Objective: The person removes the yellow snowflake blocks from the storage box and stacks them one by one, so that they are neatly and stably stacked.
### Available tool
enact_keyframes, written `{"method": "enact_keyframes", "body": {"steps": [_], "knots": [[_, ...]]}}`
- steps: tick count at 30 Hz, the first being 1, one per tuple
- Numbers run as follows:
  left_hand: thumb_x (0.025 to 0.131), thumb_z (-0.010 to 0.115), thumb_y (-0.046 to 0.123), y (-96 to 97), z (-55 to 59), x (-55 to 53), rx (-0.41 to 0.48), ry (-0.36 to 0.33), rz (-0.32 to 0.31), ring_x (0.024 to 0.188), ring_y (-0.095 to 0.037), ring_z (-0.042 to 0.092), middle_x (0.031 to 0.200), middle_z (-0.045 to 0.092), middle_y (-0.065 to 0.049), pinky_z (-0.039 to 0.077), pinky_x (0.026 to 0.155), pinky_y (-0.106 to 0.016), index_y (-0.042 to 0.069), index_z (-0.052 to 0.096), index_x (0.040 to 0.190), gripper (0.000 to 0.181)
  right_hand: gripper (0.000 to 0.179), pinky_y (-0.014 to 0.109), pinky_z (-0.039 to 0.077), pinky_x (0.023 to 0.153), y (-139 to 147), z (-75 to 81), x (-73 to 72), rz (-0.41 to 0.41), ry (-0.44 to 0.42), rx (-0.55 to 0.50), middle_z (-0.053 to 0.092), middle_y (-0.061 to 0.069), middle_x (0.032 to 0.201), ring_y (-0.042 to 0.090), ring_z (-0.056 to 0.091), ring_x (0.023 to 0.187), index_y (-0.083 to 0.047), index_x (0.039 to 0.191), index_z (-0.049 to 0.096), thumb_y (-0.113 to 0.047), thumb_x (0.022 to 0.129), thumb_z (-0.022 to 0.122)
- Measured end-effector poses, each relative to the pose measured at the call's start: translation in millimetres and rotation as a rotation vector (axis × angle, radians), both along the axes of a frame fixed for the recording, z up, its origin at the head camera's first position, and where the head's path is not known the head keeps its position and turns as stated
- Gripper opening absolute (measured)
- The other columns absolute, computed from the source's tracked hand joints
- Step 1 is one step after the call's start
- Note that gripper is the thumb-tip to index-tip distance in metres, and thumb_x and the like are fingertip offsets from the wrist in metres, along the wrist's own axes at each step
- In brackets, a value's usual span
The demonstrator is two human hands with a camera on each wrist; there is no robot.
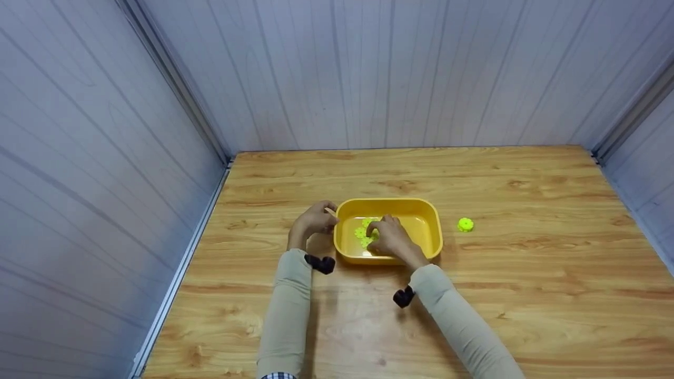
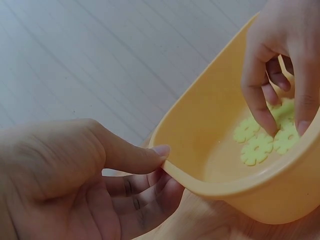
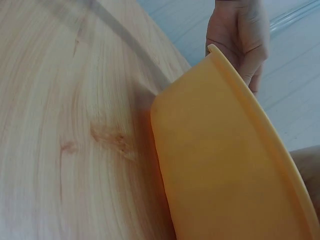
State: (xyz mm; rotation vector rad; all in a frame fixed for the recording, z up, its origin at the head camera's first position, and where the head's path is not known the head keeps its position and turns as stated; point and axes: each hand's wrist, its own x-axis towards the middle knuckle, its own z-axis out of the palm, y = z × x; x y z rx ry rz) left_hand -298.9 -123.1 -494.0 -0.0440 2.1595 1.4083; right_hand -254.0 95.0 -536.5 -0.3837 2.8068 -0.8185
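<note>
A yellow plastic tub [image 1: 388,260] sits on the wooden table, with several yellow-green flower-shaped discs [image 2: 257,149] lying flat on its floor. My left hand [image 1: 317,218] pinches the tub's left rim between thumb and fingers, as the left wrist view shows closely. Inside the tub, my right hand [image 1: 392,238] reaches down with thumb and fingers bent around a brighter green flower-shaped disc [image 2: 285,111]. Its fingertips are at the discs on the floor. In the right wrist view the tub's outer wall [image 3: 220,150] hides most of the right hand.
To the right of the tub, a small stack of yellow-green flower-shaped discs [image 1: 465,225] stands on the table [image 1: 547,231]. Pale panel walls [image 1: 363,73] enclose the back and sides. A dark camera mount sits on each wrist.
</note>
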Motion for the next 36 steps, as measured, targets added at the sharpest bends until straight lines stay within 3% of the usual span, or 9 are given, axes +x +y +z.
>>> {"method": "enact_keyframes", "body": {"steps": [4,13,26,36], "knots": [[0.090,0.056,0.003,0.3,0.2,0.1,-0.001,0.001,0.001,0.072,-0.016,0.052,0.085,0.051,-0.006,0.052,0.086,-0.043,0.003,0.049,0.124,0.035,0.025,0.043,0.041,0.087,0.0,0.0,0.0,0.013,0.010,0.005,0.051,0.014,0.109,0.033,0.044,0.103,-0.013,0.097,0.071,-0.016,0.073,0.080],[0.090,0.057,0.002,-0.2,0.4,1.0,0.028,0.003,0.000,0.070,-0.015,0.051,0.084,0.050,-0.006,0.051,0.068,-0.029,0.001,0.050,0.122,0.032,0.026,0.044,0.041,0.089,-0.8,1.0,1.0,0.034,0.010,0.012,0.050,0.013,0.110,0.033,0.044,0.106,-0.012,0.099,0.070,-0.017,0.075,0.079],[0.091,0.057,0.004,0.6,1.0,-0.4,-0.025,0.017,-0.014,0.074,-0.016,0.053,0.085,0.054,-0.005,0.052,0.073,-0.031,0.003,0.052,0.122,0.031,0.024,0.043,0.041,0.090,-0.7,0.5,-0.2,0.050,0.032,0.029,0.050,0.012,0.107,0.033,0.044,0.106,-0.011,0.094,0.070,-0.016,0.073,0.080],[0.091,0.056,0.004,0.3,1.0,1.6,-0.006,0.006,-0.003,0.075,-0.016,0.053,0.085,0.053,-0.006,0.052,0.082,-0.037,0.003,0.052,0.122,0.031,0.028,0.037,0.038,0.082,0.3,0.8,0.2,0.033,-0.003,0.020,0.047,0.007,0.097,0.027,0.040,0.096,-0.007,0.090,0.064,-0.019,0.071,0.081]]}}
